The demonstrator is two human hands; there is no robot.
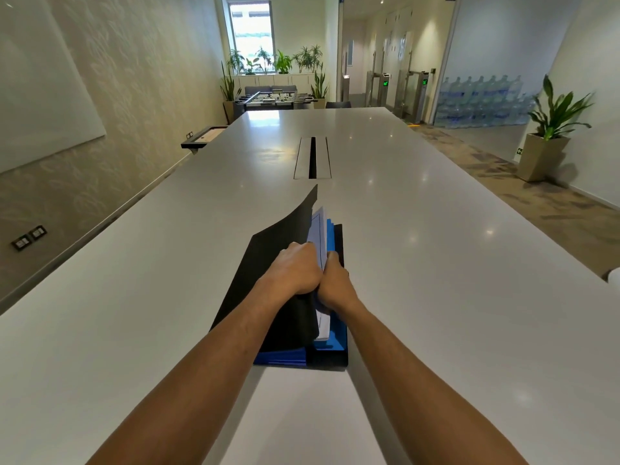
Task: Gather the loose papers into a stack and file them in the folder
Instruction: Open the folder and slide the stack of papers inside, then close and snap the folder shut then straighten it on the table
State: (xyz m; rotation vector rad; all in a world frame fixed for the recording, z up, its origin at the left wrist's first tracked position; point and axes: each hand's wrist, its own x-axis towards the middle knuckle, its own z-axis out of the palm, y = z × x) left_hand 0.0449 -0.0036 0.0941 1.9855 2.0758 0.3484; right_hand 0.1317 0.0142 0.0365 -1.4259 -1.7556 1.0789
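A black folder (pixel 265 263) with blue inner pockets (pixel 332 233) lies on the white table (pixel 436 263) in front of me. Its front cover is lifted and bent back to the left. My left hand (pixel 298 268) grips that cover at its right edge. White papers (pixel 317 229) stand on edge between the cover and the blue pockets. My right hand (pixel 335 285) is closed on the papers, right beside my left hand. The lower part of the papers is hidden by both hands.
A cable hatch (pixel 312 157) is set into the table beyond the folder. The table's left edge runs along a wall with sockets (pixel 29 237). A potted plant (pixel 550 129) stands on the floor at the right.
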